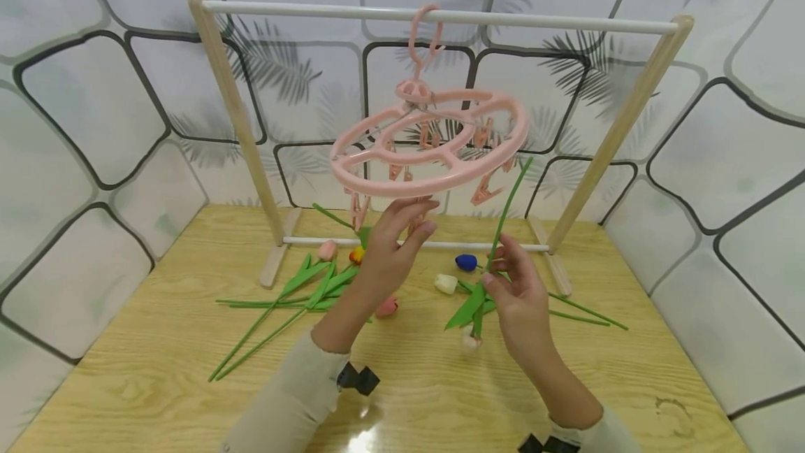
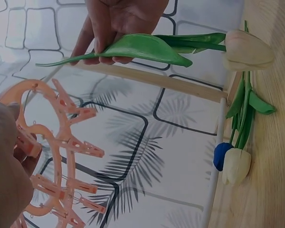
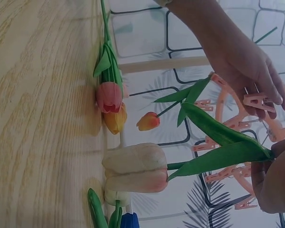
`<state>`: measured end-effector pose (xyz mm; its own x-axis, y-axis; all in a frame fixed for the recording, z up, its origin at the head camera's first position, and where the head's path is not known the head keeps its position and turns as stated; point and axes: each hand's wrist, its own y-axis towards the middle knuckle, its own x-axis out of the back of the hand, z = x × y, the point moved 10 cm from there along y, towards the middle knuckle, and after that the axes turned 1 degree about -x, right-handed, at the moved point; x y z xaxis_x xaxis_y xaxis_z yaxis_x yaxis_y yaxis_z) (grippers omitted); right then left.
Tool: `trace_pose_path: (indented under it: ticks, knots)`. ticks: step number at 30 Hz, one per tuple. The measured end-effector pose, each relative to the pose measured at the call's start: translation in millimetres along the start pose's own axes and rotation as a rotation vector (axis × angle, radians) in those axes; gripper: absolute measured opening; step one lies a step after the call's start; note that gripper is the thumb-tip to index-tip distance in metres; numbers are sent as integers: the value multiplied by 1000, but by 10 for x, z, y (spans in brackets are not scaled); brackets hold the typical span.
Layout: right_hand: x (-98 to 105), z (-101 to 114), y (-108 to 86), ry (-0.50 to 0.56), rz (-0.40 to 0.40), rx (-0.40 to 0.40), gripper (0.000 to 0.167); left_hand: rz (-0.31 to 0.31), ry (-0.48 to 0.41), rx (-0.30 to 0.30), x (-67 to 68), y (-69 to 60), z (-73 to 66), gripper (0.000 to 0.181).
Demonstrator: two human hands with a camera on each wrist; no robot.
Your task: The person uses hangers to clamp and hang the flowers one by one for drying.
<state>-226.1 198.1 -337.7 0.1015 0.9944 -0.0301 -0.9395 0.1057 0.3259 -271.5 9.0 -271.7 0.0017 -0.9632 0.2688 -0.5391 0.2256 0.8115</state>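
Observation:
A pink round clip hanger (image 1: 434, 180) hangs by its hook, with small clothespins around its rings. My left hand (image 1: 390, 247), under the near rim, pinches one pink clothespin (image 3: 259, 102) between thumb and fingers. To the right, my right hand (image 1: 523, 292) holds a pale pink-white tulip (image 3: 135, 167) by its green stem. This tulip is head down, its stem end rising past the hanger's right side; its leaves (image 2: 147, 47) spread below the fingers. An orange-yellow tulip (image 3: 148, 121) hangs head down, its stem reaching a clothespin on the hanger's left side.
A white rail (image 1: 314, 11) on wooden posts (image 1: 235, 110) carries the hanger. Pink and yellow tulips with long stems (image 1: 264, 303) lie on the wooden table at left. A white tulip (image 1: 446, 284) and a blue tulip (image 1: 466, 262) lie at right. Patterned walls (image 1: 711, 159) enclose the table.

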Motion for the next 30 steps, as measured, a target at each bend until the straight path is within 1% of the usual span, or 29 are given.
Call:
trace_pose_path:
  ticks: [3, 6, 9, 12, 14, 19, 21, 23, 26, 28, 30]
  knots:
    - [-2, -3, 5, -6, 0, -1, 58, -6, -13, -6, 14, 7, -28, 27]
    - [-7, 2, 8, -3, 2, 0, 59, -8, -29, -29, 52, 18, -87, 26]
    - [-8, 12, 11, -3, 2, -1, 60, 7, -25, -43, 98, 29, -139, 27]
    - [-10, 22, 16, -2, 8, 2, 60, 30, -8, -35, 138, 41, -169, 26]
    - [-11, 29, 19, 2, 12, 8, 60, 51, -6, -13, 153, 50, -170, 25]
    - [-34, 50, 28, 32, 20, 33, 60, 104, -23, 89, 180, 57, -122, 23]
    - [-51, 63, 34, 46, 20, 40, 60, 116, -16, 117, 204, 57, -105, 24]
    - [-65, 79, 39, 55, 18, 45, 61, 123, -6, 128, 227, 58, -100, 24]
    - [-81, 122, 58, 46, 12, 60, 62, 130, -8, 119, 247, 68, -116, 24]
    - [-99, 157, 79, 40, 14, 74, 61, 139, -49, 141, 244, 66, -104, 26]
    - [-129, 190, 107, 51, 22, 90, 61, 148, -138, 183, 230, 62, -79, 27]
